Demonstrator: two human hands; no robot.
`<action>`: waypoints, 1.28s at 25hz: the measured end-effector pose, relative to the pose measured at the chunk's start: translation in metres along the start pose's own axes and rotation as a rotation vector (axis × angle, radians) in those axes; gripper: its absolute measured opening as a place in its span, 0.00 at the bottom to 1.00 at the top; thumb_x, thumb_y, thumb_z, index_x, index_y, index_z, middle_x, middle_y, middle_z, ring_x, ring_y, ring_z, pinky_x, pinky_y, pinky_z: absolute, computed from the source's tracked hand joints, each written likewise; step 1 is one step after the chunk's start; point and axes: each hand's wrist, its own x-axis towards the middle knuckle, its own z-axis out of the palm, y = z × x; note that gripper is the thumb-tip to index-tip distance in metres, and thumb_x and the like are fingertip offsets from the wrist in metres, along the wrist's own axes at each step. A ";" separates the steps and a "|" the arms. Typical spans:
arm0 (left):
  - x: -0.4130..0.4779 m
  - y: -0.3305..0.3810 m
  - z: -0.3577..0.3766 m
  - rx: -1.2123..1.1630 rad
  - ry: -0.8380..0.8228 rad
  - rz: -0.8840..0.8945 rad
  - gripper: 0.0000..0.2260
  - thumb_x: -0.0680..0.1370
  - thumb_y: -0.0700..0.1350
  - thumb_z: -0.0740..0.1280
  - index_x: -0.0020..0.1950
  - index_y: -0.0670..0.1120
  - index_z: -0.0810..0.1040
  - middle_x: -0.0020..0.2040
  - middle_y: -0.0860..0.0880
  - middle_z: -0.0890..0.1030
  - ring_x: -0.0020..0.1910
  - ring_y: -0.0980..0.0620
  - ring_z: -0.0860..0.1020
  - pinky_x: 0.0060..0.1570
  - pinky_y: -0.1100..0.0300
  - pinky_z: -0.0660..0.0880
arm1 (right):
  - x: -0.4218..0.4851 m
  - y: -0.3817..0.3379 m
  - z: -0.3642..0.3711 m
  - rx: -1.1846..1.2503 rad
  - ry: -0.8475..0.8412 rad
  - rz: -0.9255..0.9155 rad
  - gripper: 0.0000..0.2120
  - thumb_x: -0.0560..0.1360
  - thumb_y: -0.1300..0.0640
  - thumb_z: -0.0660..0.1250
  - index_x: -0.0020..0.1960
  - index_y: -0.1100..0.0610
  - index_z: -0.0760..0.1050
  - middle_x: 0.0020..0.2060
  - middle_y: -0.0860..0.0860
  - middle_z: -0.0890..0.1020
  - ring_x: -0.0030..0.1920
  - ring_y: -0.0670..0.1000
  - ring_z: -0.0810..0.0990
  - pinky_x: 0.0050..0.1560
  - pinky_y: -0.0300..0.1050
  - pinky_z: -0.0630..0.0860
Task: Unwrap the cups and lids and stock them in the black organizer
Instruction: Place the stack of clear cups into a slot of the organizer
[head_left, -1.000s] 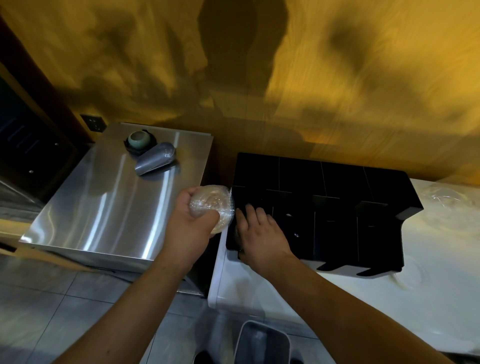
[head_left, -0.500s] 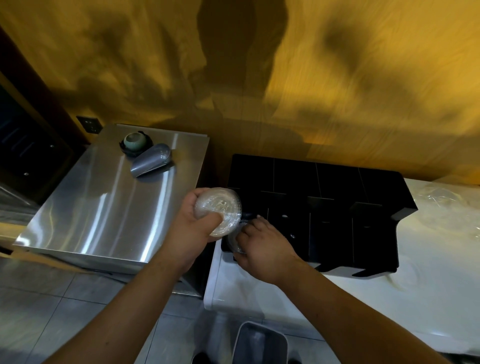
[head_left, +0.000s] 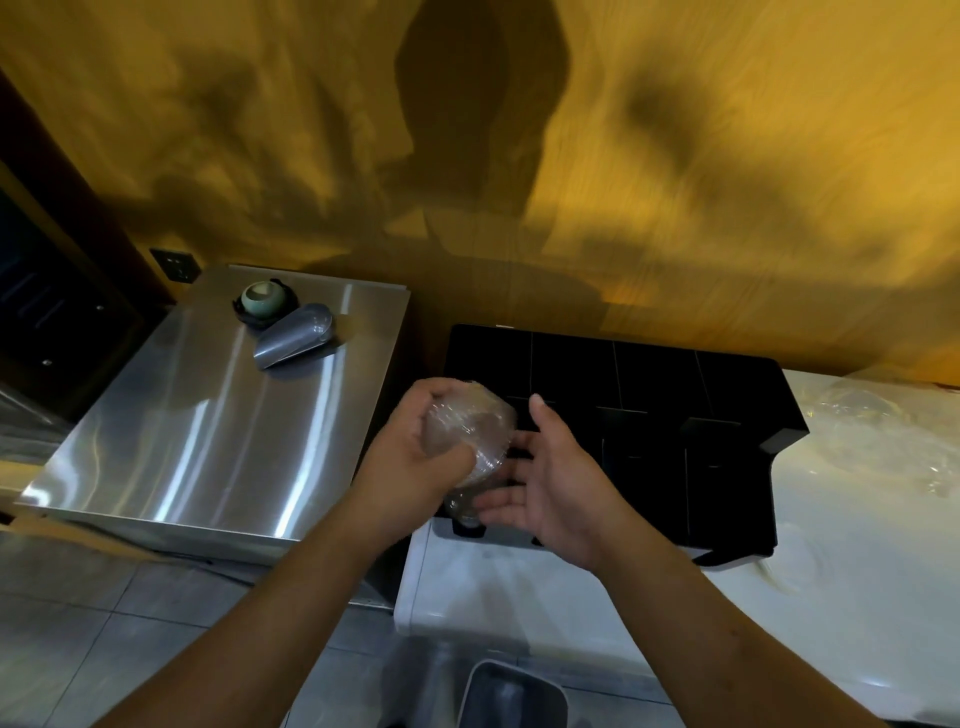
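My left hand (head_left: 415, 457) grips a stack of clear plastic lids (head_left: 470, 428), holding it in the air over the front left corner of the black organizer (head_left: 649, 395). My right hand (head_left: 550, 478) is beside the stack, palm toward it, fingers straight and spread, fingertips near the lower end of the stack. The organizer stands on a white counter (head_left: 519, 587) and has several dark compartments. Clear plastic wrap (head_left: 883, 431) lies crumpled on the counter to the organizer's right.
A stainless steel unit (head_left: 208, 441) stands on the left with a grey scoop (head_left: 293, 338) and a small green bowl (head_left: 262, 299) on it. A grey bin (head_left: 511, 696) sits on the tiled floor below. A yellow wall rises behind.
My right hand has left the organizer's front left corner and come up beside the stack of lids. My left hand has moved the stack right and a little lower.
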 end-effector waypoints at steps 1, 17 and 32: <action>-0.003 0.000 0.003 0.169 0.006 0.091 0.28 0.71 0.44 0.73 0.65 0.68 0.73 0.62 0.59 0.79 0.59 0.59 0.81 0.54 0.64 0.80 | -0.002 -0.002 0.001 0.100 -0.090 0.018 0.36 0.78 0.28 0.62 0.71 0.56 0.73 0.59 0.63 0.86 0.58 0.65 0.86 0.57 0.60 0.84; -0.012 0.016 0.005 0.682 -0.171 0.445 0.36 0.68 0.67 0.76 0.72 0.56 0.71 0.69 0.56 0.68 0.67 0.62 0.70 0.62 0.73 0.67 | -0.005 -0.008 0.004 0.307 -0.233 -0.151 0.29 0.77 0.53 0.69 0.74 0.65 0.72 0.62 0.65 0.79 0.63 0.64 0.78 0.67 0.64 0.73; -0.007 0.012 0.004 0.661 -0.268 0.396 0.29 0.74 0.51 0.76 0.73 0.58 0.70 0.84 0.57 0.55 0.80 0.54 0.62 0.67 0.53 0.76 | 0.005 -0.013 0.007 0.272 -0.177 -0.215 0.25 0.80 0.58 0.68 0.75 0.63 0.72 0.63 0.68 0.79 0.62 0.65 0.80 0.65 0.65 0.75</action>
